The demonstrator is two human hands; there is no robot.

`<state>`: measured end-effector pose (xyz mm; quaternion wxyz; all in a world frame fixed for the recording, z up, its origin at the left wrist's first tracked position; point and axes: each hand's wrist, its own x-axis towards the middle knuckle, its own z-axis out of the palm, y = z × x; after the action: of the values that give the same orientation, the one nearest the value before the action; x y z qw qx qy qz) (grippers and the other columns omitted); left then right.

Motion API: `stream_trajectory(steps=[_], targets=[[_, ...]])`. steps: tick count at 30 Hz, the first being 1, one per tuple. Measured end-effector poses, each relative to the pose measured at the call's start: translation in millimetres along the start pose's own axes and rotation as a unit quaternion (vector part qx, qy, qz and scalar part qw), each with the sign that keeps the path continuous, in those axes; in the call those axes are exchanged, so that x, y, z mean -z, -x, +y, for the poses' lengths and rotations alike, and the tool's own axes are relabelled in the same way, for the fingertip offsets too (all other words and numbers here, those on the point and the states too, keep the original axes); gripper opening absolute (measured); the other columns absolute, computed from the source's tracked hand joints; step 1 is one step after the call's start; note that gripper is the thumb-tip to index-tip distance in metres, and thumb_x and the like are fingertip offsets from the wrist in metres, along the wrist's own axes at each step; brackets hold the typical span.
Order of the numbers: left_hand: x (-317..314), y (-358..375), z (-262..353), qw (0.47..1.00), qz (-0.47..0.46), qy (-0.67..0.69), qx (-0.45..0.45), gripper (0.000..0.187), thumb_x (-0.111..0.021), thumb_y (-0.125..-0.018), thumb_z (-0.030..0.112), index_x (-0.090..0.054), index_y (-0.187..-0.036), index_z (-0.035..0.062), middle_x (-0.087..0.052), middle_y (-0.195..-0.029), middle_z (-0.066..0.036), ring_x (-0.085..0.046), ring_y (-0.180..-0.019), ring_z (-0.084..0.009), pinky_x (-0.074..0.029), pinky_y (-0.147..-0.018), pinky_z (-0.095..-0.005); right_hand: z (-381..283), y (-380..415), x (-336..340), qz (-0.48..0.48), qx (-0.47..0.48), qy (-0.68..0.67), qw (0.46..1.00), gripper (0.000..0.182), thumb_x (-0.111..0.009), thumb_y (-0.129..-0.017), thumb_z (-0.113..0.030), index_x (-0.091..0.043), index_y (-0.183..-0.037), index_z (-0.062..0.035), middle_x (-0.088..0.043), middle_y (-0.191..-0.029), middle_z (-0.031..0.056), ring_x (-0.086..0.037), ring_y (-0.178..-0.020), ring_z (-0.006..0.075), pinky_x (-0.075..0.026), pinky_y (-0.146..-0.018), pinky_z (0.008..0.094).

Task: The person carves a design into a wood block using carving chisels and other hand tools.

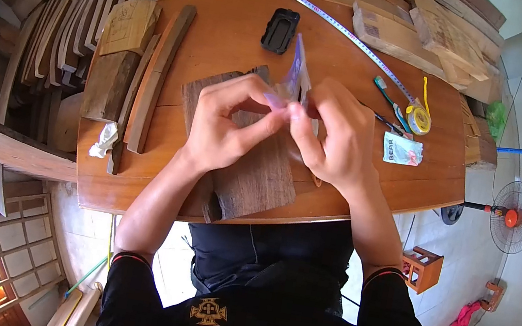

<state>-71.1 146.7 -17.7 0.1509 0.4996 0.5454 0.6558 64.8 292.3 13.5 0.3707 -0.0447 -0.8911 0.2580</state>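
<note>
Both hands meet above a dark rough wooden board (pixel 255 179) lying on the brown table (pixel 177 128). Between them is a small clear and purple packet (pixel 295 75), its upper part standing up past the fingers. My left hand (pixel 230 120) pinches its left side with thumb and forefinger. On the other side, my right hand (pixel 335 134) grips the packet with the thumb near the left fingertips. The packet's contents cannot be made out. Just beyond the hands lies a black tray-like case (pixel 279 31).
A tape measure (pixel 418 119) with its blade drawn out, a toothbrush (pixel 392 102) and a small sachet (pixel 402 150) lie at right. Wood blocks (pixel 110 84) and long strips (pixel 161 81) lie at left. Planks (pixel 399 41) sit behind. A fan (pixel 513 217) stands beyond the right edge.
</note>
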Motion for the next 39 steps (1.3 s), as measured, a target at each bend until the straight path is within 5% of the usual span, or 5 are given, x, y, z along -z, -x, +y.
stream_trajectory(steps=[6,14,18,28,39], targets=[[-3.4,-4.0,-4.1,0.980,0.040,0.139,0.133,0.010,-0.061,-0.102,0.005,-0.052,-0.100,-0.0002,-0.068,-0.105,-0.013,-0.065,-0.099,-0.0161,-0.063,-0.082,-0.0333,-3.2,14.6,5.6,0.077,-0.127,-0.035,0.988,0.027,-0.056,-0.103,-0.015,-0.059,-0.082,0.0023,-0.056,-0.065,0.0158,-0.054,-0.053,0.0308,-0.042,-0.053,0.0399],[10.7,-19.3,-13.6,0.968,0.070,0.162,0.180,0.031,-0.037,-0.108,0.016,-0.044,-0.134,0.0017,-0.057,-0.142,-0.020,-0.054,-0.135,-0.0323,-0.066,-0.087,-0.0449,40.1,29.3,-1.3,0.136,-0.245,-0.146,0.949,0.043,-0.053,-0.107,-0.025,-0.062,-0.078,0.0050,-0.058,-0.061,0.0092,-0.051,-0.057,0.0134,-0.036,-0.054,0.0350],[6.8,-20.7,-18.2,0.957,0.108,0.186,0.196,0.039,-0.034,-0.107,0.016,-0.039,-0.143,0.0027,-0.054,-0.148,-0.022,-0.054,-0.136,-0.0333,-0.065,-0.090,-0.0496,44.5,34.2,-9.7,0.156,-0.247,-0.225,0.930,0.045,-0.051,-0.109,-0.029,-0.066,-0.087,0.0066,-0.069,-0.077,0.0108,-0.064,-0.071,0.0145,-0.050,-0.067,0.0316],[34.8,-27.5,-34.9,0.915,0.239,0.263,0.191,0.024,-0.039,-0.106,0.014,-0.046,-0.125,0.0009,-0.058,-0.140,-0.024,-0.062,-0.126,-0.0381,-0.062,-0.093,-0.0558,46.5,74.7,4.3,0.267,-0.252,-0.403,0.838,0.044,-0.043,-0.109,-0.028,-0.056,-0.132,0.0077,-0.069,-0.125,0.0197,-0.069,-0.112,0.0342,-0.059,-0.094,0.0520],[40.0,-27.3,-36.0,0.915,0.254,0.256,0.179,0.017,-0.042,-0.105,0.013,-0.049,-0.117,0.0030,-0.062,-0.133,-0.024,-0.062,-0.125,-0.0365,-0.061,-0.095,-0.0570,88.1,81.9,70.6,0.240,-0.325,-0.414,0.816,0.031,-0.055,-0.105,-0.022,-0.064,-0.114,0.0064,-0.072,-0.107,0.0174,-0.067,-0.086,0.0255,-0.053,-0.068,0.0391]])
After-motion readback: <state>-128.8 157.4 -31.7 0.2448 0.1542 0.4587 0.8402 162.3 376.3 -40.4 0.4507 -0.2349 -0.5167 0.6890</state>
